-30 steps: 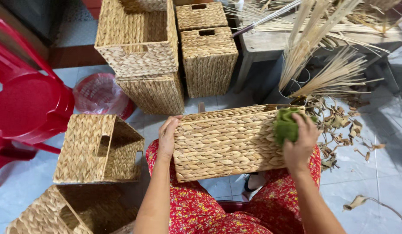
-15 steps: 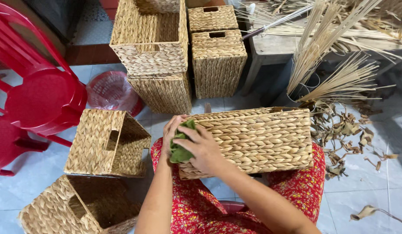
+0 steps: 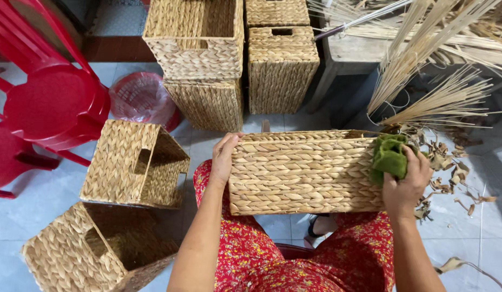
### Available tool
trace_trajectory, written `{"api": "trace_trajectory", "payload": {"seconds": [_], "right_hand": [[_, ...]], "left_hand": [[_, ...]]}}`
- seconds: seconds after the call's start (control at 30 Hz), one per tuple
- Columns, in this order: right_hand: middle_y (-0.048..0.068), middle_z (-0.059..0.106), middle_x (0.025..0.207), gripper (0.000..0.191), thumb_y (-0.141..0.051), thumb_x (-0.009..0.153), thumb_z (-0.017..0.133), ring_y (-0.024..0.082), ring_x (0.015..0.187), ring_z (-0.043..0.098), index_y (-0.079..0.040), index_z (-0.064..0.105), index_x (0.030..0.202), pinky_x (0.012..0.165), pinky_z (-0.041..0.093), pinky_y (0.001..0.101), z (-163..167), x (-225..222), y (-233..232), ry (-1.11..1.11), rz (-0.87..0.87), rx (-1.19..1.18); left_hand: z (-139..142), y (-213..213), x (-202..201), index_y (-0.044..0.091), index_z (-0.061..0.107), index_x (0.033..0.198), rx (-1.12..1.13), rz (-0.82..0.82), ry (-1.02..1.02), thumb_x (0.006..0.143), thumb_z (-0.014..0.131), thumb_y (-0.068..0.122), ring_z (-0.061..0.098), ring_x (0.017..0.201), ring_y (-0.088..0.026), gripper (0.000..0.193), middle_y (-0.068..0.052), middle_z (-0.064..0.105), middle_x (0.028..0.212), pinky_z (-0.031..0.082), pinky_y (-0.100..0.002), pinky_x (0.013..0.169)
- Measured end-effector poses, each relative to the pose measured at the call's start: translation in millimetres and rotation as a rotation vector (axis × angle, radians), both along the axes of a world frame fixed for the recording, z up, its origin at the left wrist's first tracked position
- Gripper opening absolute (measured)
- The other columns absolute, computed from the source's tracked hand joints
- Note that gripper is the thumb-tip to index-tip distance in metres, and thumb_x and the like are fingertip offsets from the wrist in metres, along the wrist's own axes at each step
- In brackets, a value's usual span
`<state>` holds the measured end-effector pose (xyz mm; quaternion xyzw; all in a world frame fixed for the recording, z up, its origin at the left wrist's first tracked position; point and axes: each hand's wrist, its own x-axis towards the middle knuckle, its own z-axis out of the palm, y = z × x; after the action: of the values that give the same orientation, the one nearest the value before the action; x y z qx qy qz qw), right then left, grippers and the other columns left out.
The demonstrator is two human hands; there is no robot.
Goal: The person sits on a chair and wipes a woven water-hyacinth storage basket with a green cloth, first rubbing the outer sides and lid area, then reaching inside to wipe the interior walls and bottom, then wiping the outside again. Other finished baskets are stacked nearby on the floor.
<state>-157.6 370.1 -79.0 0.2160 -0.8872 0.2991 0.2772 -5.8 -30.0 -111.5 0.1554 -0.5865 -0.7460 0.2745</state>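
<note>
A: What's on the lap?

B: Woven basket [image 3: 305,173], long side facing up, resting across the knees, red floral dress [image 3: 262,259] under it.

A: L hand?

B: Left hand [image 3: 225,157] is flat on the basket's left end, fingers curled over the top edge. Steadying it, nothing gripped inside the palm.

A: R hand?

B: Right hand [image 3: 408,181] is at the basket's right end, clenched round a green cloth [image 3: 389,157]. Cloth is pressed onto the weave near the top right corner.

A: Other stuff nearby?

B: Two more baskets on the floor to the person's left: one on its side w/ handle hole showing [image 3: 134,165], one nearer the camera, open mouth tilted up [image 3: 97,251]. They touch at a corner, I think; can't tell for sure.

A: Further back?

B: Stack of big baskets [image 3: 199,65], an open one sitting on another. Just beside it to the right a taller stack [image 3: 281,65] w/ a slot handle. Red plastic chair [image 3: 53,103] far left, and a red mesh bin [image 3: 143,100] btwn chair and stack.

A: Right side?

B: Pale reed bundles [image 3: 435,70] fanning out from a dark container, some lying over a wooden bench [image 3: 348,54]. Dry leaf scraps [image 3: 451,173] on the tile floor [image 3: 40,216] just past the right hand. A sandalled foot peeks out below the basket, mostly hidden.
</note>
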Motion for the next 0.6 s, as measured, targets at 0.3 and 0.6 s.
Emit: {"api": "trace_trajectory", "payload": {"seconds": [0.3,0.6], "right_hand": [[0.013,0.058,0.135,0.067,0.005,0.066,0.085,0.033,0.129,0.056,-0.018,0.067,0.127,0.108,0.051,0.0428,-4.9,89.3,-160.5,-0.042,0.433,-0.058],[0.009,0.062,0.133,0.072,-0.004,0.059,0.086,0.036,0.118,0.058,-0.023,0.069,0.127,0.1,0.051,0.046,19.8,133.4,-205.8,-0.109,0.789,0.111]], "left_hand": [[2.5,-4.7,1.1,-0.003,0.067,0.091,0.008,-0.015,0.051,0.102,0.058,0.03,0.062,0.099,-0.012,0.036,-0.005,0.071,0.108,0.048,-0.027,0.094],[6.2,-8.4,6.1,-0.002,0.064,0.091,0.052,-0.034,0.021,0.101,0.059,0.031,0.06,0.104,-0.014,0.034,-0.005,0.07,0.116,0.048,-0.03,0.095]]}}
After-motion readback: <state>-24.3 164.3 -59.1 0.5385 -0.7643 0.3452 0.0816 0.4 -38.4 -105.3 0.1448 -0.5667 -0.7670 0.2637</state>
